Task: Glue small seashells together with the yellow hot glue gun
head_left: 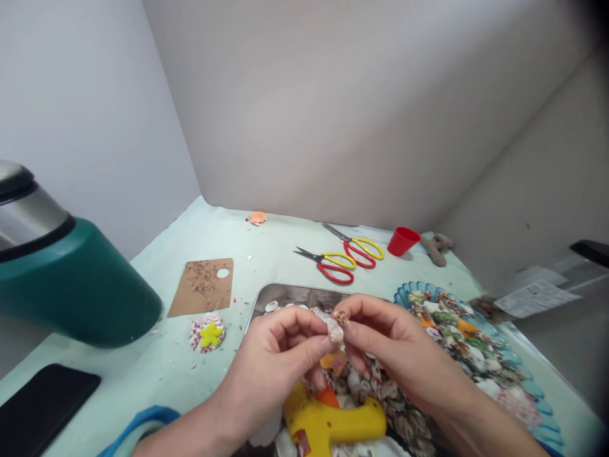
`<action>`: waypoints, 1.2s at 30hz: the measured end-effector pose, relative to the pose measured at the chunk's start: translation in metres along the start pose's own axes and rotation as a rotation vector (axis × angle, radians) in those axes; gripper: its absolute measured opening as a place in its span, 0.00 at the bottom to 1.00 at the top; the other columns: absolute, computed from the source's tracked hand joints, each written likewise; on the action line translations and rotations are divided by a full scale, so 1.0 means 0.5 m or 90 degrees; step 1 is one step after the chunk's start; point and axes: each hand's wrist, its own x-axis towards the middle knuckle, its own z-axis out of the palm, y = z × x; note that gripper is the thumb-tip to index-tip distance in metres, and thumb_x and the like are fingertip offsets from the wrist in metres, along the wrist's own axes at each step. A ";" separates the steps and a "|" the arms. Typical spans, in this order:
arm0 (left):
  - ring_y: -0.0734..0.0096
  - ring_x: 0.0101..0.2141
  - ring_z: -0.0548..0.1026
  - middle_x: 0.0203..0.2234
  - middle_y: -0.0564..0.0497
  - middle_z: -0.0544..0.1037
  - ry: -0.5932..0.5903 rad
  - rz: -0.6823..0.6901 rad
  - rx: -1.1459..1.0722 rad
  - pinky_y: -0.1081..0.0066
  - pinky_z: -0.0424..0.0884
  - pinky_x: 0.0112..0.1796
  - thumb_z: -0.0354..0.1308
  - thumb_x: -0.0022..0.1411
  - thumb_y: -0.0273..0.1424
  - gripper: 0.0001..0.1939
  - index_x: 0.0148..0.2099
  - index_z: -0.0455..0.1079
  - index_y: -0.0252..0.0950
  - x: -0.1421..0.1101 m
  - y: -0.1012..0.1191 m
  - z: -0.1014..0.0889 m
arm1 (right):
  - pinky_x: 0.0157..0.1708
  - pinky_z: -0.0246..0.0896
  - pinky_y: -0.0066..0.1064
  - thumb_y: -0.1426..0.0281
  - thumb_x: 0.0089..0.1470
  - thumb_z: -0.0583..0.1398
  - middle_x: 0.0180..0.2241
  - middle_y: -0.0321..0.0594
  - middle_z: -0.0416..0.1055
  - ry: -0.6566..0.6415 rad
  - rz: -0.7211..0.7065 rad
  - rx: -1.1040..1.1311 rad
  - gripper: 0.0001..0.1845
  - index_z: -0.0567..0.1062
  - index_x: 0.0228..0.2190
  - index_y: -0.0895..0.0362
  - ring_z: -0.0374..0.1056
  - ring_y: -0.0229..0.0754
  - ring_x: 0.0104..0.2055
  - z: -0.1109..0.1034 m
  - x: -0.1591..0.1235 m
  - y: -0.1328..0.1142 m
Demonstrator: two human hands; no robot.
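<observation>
My left hand (290, 343) pinches a small whitish shell piece (335, 331) between thumb and fingertips. Right against it, my right hand (380, 330) pinches a small brown-speckled shell (341, 317). The two pieces touch or nearly touch; fingertips hide part of both. Below the hands lies a yellow glue gun (337, 424), resting on a metal tray (285, 291) full of mixed shells (366, 384). An orange shell piece (333, 360) shows just under my fingers.
Two scissors (333, 261) and a red cup (403, 241) stand behind the tray. A blue scalloped dish (528, 381) of shells is at right. Left are brown cardboard (204, 289), a shell disc with a yellow star (207, 332), a green bottle (80, 285) and a black phone (47, 406).
</observation>
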 end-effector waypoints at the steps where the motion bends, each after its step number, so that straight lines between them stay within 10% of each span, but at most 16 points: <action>1: 0.79 0.17 0.70 0.17 0.56 0.73 -0.002 -0.006 0.005 0.78 0.66 0.23 0.62 0.53 0.33 0.08 0.30 0.68 0.34 0.001 0.000 -0.002 | 0.18 0.52 0.18 0.66 0.55 0.60 0.20 0.29 0.64 0.002 0.011 0.021 0.06 0.72 0.30 0.57 0.57 0.27 0.18 -0.001 0.001 0.001; 8: 0.78 0.18 0.69 0.14 0.56 0.72 0.011 -0.008 0.038 0.78 0.64 0.24 0.57 0.59 0.36 0.09 0.35 0.68 0.35 0.003 -0.008 -0.012 | 0.15 0.48 0.18 0.67 0.56 0.58 0.14 0.28 0.63 -0.009 0.072 0.102 0.06 0.69 0.30 0.57 0.53 0.27 0.14 -0.003 0.009 0.005; 21: 0.77 0.22 0.68 0.17 0.55 0.73 0.006 0.010 0.029 0.77 0.65 0.27 0.57 0.60 0.39 0.12 0.38 0.69 0.35 -0.001 -0.002 -0.013 | 0.27 0.58 0.27 0.73 0.58 0.55 0.29 0.34 0.67 0.078 -0.120 -0.298 0.05 0.71 0.33 0.53 0.64 0.34 0.26 0.009 -0.005 0.000; 36: 0.78 0.18 0.68 0.14 0.55 0.72 -0.014 -0.028 0.016 0.78 0.64 0.26 0.55 0.61 0.38 0.12 0.33 0.67 0.34 0.000 0.003 -0.009 | 0.16 0.46 0.20 0.65 0.55 0.59 0.20 0.27 0.60 0.016 0.038 -0.094 0.08 0.69 0.29 0.56 0.52 0.28 0.18 0.010 -0.001 -0.011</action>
